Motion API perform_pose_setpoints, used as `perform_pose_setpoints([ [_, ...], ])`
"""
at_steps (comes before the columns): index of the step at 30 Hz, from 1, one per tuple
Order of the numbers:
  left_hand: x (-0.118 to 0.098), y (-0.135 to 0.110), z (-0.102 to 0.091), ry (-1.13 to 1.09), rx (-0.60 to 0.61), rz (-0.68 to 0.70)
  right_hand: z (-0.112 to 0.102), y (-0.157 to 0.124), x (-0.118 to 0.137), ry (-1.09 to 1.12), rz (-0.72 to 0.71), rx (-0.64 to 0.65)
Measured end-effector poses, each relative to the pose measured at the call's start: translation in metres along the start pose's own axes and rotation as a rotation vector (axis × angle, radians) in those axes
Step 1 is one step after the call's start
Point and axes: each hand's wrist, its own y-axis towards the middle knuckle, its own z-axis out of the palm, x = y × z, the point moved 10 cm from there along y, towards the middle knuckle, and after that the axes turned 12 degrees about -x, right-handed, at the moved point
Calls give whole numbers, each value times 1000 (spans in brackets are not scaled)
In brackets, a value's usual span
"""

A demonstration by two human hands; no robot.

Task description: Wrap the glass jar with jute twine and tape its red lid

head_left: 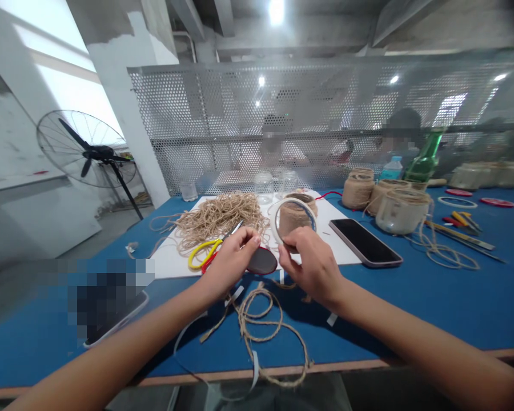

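My right hand (312, 262) grips the lower edge of a white ring that looks like a tape roll (274, 220), held upright. To its left, my left hand (235, 254) has thumb and fingertips pinched together; anything between them is too small to make out. Scissors (203, 255) with yellow and red handles lie by the left hand, blades pointing away. Between the hands lies a dark round disc (262, 261) with a red edge. Behind the ring stands a rope-wrapped jar (306, 204), partly hidden. Loose jute rope (278, 328) curls in front of both hands.
Piled jute rope (225, 214) covers part of a white sheet (175, 265). A phone (366, 242) lies right. Further right are jars (400, 212), a green bottle (428, 154) and tools (462, 231). White strips (256, 365) hang near the front edge. A perforated screen (218, 114) stands behind.
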Motion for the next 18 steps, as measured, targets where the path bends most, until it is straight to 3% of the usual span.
perform_pose_setpoints([
  [3, -9, 4, -8, 130, -36, 132, 15, -2, -22, -110, 85, 133],
  [7, -8, 5, -9, 210, -35, 166, 34, -13, -30, -287, -28, 316],
  [13, -8, 8, -12, 197, -21, 192, 25, -14, -2, -261, -164, 306],
  [18, -18, 13, -38, 103, -127, 201, 29, -17, 3, -86, -119, 368],
])
